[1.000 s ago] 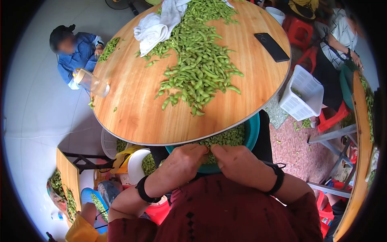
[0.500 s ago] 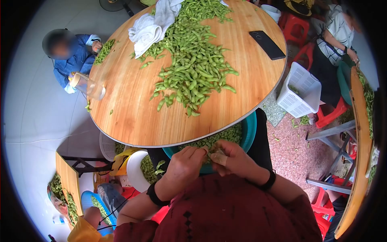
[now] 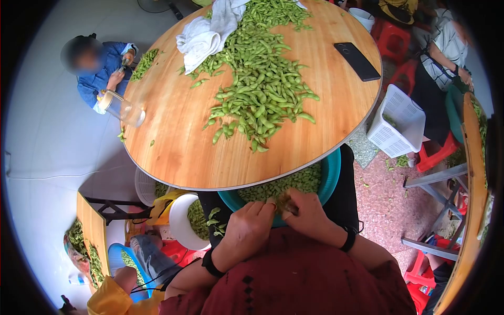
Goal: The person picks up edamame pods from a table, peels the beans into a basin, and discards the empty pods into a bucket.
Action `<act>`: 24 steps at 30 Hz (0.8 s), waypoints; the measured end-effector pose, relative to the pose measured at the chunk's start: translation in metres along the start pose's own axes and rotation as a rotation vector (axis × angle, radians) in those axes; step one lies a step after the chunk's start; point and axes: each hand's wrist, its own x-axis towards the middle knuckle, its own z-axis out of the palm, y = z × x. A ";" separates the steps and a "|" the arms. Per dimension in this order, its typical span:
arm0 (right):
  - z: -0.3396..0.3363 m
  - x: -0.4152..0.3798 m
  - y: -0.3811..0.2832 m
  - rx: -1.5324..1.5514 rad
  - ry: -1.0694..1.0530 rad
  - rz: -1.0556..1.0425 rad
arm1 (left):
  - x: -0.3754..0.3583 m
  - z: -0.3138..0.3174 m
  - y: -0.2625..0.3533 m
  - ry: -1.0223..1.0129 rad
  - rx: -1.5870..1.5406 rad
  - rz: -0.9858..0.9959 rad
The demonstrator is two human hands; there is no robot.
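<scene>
Both my hands meet close together over a teal basin (image 3: 329, 173) in my lap, with many shelled green beans (image 3: 294, 181) inside it. My left hand (image 3: 249, 227) is closed, its thumb and forefinger pinched at the tips; whatever lies between them is hidden. Closed beside it, my right hand (image 3: 311, 214) grips a brownish-green bean pod (image 3: 284, 203), partly covered by the fingers. On the round wooden table (image 3: 173, 152) ahead lies a long heap of green bean pods (image 3: 262, 89).
A white cloth (image 3: 202, 39), a black phone (image 3: 358, 62) and a clear jug (image 3: 125, 110) rest on the table. A person in blue (image 3: 100, 73) sits at the left, another in a striped top (image 3: 446, 50) at the right. A white basket (image 3: 396, 121) stands on the floor.
The view has shifted slightly, so the table appears a little further right. My hands stay together over the basin, sitting slightly lower. The person in blue has brought both hands together.
</scene>
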 end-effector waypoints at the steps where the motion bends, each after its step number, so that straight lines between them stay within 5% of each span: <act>1: 0.000 0.000 0.000 -0.069 0.013 -0.046 | 0.000 -0.004 0.000 -0.004 0.003 -0.001; 4: 0.000 0.002 0.019 -0.290 0.032 -0.074 | -0.003 -0.030 -0.008 -0.108 0.069 -0.024; 6: -0.003 0.002 0.037 -0.443 0.038 -0.060 | -0.013 -0.054 -0.026 -0.475 0.347 -0.307; 8: -0.003 -0.002 0.047 -0.352 0.006 0.100 | 0.003 -0.067 -0.028 -0.361 0.304 -0.240; 14: -0.006 0.001 0.029 -0.132 -0.102 -0.024 | 0.084 -0.026 -0.047 0.075 0.049 0.162; 21: -0.023 -0.003 0.000 0.024 -0.097 0.002 | 0.089 -0.015 -0.052 0.101 -0.024 0.014; 24: -0.025 -0.002 -0.014 0.134 -0.083 0.002 | 0.068 -0.030 -0.032 -0.004 -0.430 -0.157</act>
